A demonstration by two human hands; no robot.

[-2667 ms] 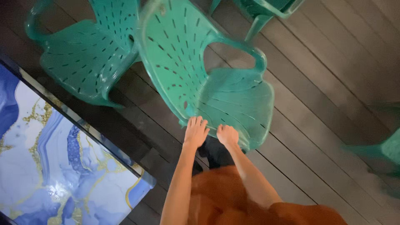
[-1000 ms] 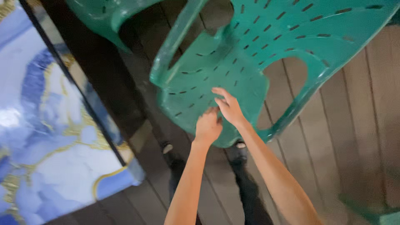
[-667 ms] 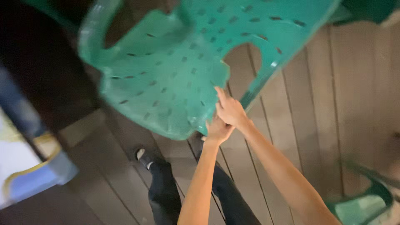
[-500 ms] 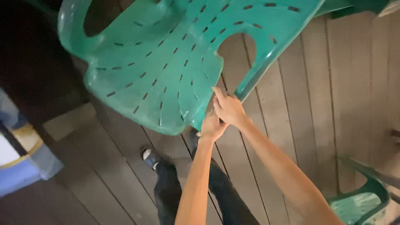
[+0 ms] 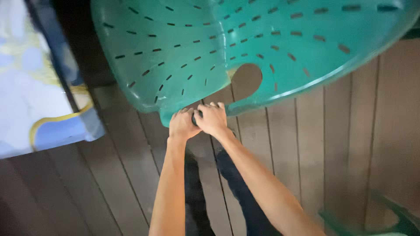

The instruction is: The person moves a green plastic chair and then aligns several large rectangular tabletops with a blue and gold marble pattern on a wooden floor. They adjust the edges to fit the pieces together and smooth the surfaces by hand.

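I am seeing both forearms reaching up from the bottom edge, nearly straight, converging at the middle. The left hand (image 5: 183,124) is curling its fingers over the front rim of the chair (image 5: 245,48), knuckles toward me. The right hand (image 5: 211,119) is pressing just beside it, touching it, fingers wrapped onto the same rim; both are clamping the plastic edge side by side. Below the arms, dark trouser legs are standing on the plank floor (image 5: 350,144).

The chair is hanging above the hands, tilted so that its slotted green seat and back are filling the top of the view, with a rounded opening just above the right hand.

Compared with half a second ago, the chair is sitting higher and closer, covering more of the view, and the hands are gripping lower on its edge. The shoe I was seeing then is gone from view.

Farther left, the blue-and-white marbled table (image 5: 39,96) is showing much more of its top. At the lower right corner, part of another green chair (image 5: 385,218) is peeking in.
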